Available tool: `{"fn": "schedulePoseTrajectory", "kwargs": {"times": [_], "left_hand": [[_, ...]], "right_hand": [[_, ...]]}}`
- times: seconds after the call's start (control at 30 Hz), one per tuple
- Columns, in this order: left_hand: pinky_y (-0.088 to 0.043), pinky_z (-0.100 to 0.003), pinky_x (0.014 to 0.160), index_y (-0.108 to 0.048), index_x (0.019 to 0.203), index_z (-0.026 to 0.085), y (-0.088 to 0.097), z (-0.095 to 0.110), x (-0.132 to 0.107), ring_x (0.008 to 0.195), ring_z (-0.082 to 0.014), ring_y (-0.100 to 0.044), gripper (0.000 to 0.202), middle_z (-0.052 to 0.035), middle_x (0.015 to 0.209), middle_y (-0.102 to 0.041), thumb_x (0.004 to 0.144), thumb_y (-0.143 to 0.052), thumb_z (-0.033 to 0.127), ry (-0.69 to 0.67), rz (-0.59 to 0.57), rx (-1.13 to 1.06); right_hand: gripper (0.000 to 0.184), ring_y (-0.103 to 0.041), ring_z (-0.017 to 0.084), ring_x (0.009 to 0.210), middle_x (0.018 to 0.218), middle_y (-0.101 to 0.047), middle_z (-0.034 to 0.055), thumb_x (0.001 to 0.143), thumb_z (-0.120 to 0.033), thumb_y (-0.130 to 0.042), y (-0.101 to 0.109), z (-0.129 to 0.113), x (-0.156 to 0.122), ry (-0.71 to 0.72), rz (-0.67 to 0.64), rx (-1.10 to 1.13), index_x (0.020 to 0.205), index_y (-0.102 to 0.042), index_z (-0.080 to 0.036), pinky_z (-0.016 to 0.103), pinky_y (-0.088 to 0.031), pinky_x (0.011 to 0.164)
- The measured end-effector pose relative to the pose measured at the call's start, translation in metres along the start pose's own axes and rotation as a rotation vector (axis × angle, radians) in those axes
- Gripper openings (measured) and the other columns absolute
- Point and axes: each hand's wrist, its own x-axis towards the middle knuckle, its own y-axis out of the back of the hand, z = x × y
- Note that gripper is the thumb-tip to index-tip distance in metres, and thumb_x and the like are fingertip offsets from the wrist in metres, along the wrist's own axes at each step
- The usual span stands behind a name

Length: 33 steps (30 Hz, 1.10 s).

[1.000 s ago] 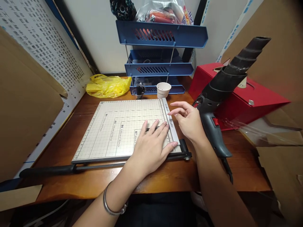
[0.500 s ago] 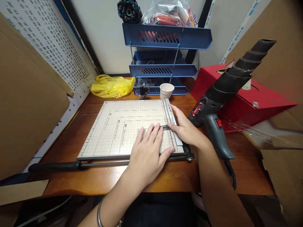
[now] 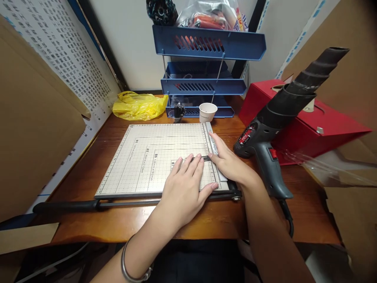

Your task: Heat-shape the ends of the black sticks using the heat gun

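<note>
Left hand (image 3: 184, 186): palm down, spread flat, thumb out wide, gripping nothing; fingers laid over the strands. Bracelet (image 3: 126, 259) on its wrist.

Right hand (image 3: 232, 162): thumb and forefinger wide apart over the rail (image 3: 215, 148), thumb tip by the strands' right ends. Whether the hidden fingers touch anything, cannot tell.

Strands (image 3: 206, 158), black, thin, bundled: on the cutter, partly under the left fingertips, showing between the two hands; their left part is covered.

Cutter (image 3: 123, 167), cream, gridded: beneath the left hand and reaching left of it. Handle (image 3: 67, 206), black: left of the left wrist, along the cutter's near edge.

Paper cup (image 3: 207, 114), white: beyond the right fingertips. Bristles (image 3: 179, 111), black, in a small clear cup: left of it.

Heat gun (image 3: 272, 173): right of the right hand, near. Red box (image 3: 321, 137): behind the gun.

Yellow bag (image 3: 140, 107): beyond the left hand, to its left.

Trays (image 3: 203, 86), blue, stacked: beyond both hands.
</note>
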Motion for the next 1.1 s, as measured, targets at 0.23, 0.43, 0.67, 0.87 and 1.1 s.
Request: {"fn": "schedulePoseTrajectory", "kwargs": {"times": [0.23, 0.43, 0.67, 0.87, 1.1], "left_hand": [[-0.029, -0.054, 0.129, -0.042, 0.158, 0.010, -0.001, -0.006, -0.001, 0.156, -0.0303, -0.034, 0.072, -0.0103, 0.167, -0.037, 0.109, -0.033, 0.061, -0.023, -0.008, 0.011], [-0.029, -0.052, 0.129, -0.041, 0.159, 0.008, 0.000, -0.007, -0.001, 0.157, -0.0302, -0.032, 0.074, -0.0108, 0.167, -0.036, 0.109, -0.031, 0.062, -0.040, -0.020, 0.005], [-0.028, -0.053, 0.129, -0.042, 0.158, 0.007, -0.002, -0.006, -0.001, 0.157, -0.0319, -0.033, 0.077, -0.0114, 0.167, -0.037, 0.108, -0.029, 0.064, -0.041, -0.001, -0.002], [-0.029, -0.054, 0.128, -0.041, 0.159, 0.008, -0.004, -0.006, -0.002, 0.157, -0.0335, -0.032, 0.079, -0.0111, 0.168, -0.037, 0.107, -0.030, 0.066, -0.045, 0.004, 0.008], [-0.028, -0.054, 0.129, -0.041, 0.159, 0.008, -0.003, -0.006, -0.002, 0.157, -0.0324, -0.031, 0.079, -0.0101, 0.168, -0.036, 0.107, -0.029, 0.066, -0.043, 0.002, 0.010]], "right_hand": [[0.075, -0.011, 0.024, 0.163, 0.175, -0.017, 0.0099, 0.094, -0.027, -0.048, 0.003, -0.003, 0.000, -0.015, -0.050, 0.034, 0.164, -0.023, -0.022, 0.055, -0.012, 0.132], [0.066, -0.026, 0.025, 0.159, 0.171, -0.030, 0.0092, 0.097, -0.029, -0.045, 0.001, -0.007, 0.000, -0.019, 0.038, 0.067, 0.161, -0.030, -0.023, 0.054, -0.017, 0.131], [0.069, -0.027, 0.026, 0.158, 0.171, -0.030, 0.0091, 0.094, -0.028, -0.050, 0.000, -0.006, 0.001, -0.013, 0.051, 0.075, 0.160, -0.031, -0.024, 0.053, -0.018, 0.131], [0.082, -0.018, 0.027, 0.161, 0.174, -0.019, 0.0090, 0.089, -0.034, -0.060, 0.005, -0.011, -0.001, -0.031, -0.032, 0.092, 0.163, -0.025, -0.024, 0.053, -0.014, 0.133], [0.078, -0.024, 0.023, 0.160, 0.173, -0.025, 0.0062, 0.090, -0.027, -0.055, 0.008, -0.007, -0.001, -0.043, -0.038, 0.186, 0.162, -0.025, -0.023, 0.049, -0.015, 0.133]]}}
